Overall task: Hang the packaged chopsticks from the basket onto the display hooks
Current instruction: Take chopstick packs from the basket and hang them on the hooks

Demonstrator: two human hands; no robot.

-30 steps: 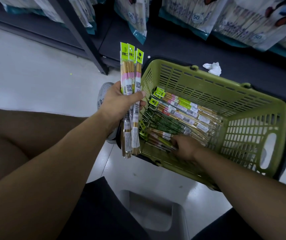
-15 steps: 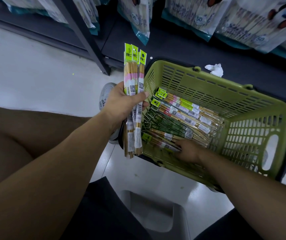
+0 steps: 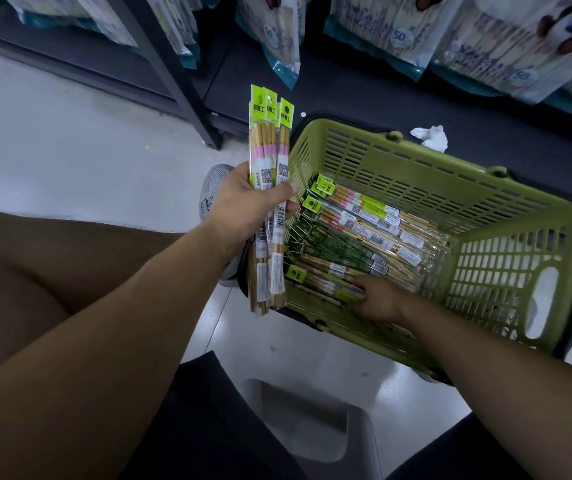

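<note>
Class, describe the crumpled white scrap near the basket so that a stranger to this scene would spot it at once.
Find the olive-green basket in front of the rack. Just beyond its far rim runs the rack's dark bottom shelf, where the crumpled white scrap lies. It alone is loose and plain white; the bags beyond it are printed and teal-edged.

Matt green slotted plastic basket, glossy clear film on chopstick packs with wooden sticks, smooth glossy pale floor, crumpled white paper
</note>
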